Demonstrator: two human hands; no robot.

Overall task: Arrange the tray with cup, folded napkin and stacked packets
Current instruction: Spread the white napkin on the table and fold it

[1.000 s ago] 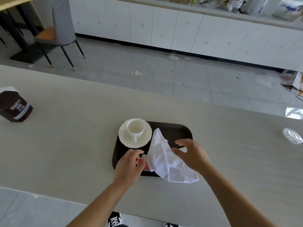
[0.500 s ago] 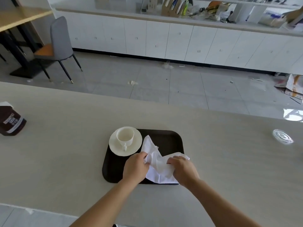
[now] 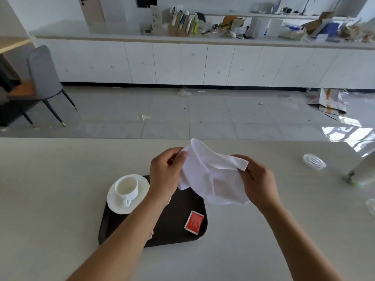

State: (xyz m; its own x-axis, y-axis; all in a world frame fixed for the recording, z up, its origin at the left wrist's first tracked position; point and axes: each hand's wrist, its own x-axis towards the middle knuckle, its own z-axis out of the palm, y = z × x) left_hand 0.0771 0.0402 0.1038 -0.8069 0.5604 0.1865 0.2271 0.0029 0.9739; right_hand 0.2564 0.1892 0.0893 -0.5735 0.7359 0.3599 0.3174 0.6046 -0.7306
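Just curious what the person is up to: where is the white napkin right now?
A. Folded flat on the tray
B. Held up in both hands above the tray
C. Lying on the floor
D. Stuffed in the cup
B: the left hand and right hand each pinch an edge of the white napkin, which hangs unfolded above the dark tray.

Thin white cloth napkin, soft, creased, slightly see-through. Glossy white ceramic cup and saucer on a dark, smooth, matt plastic tray, with 1 shiny red paper packet. Pale matt tabletop, faintly wood-grained.
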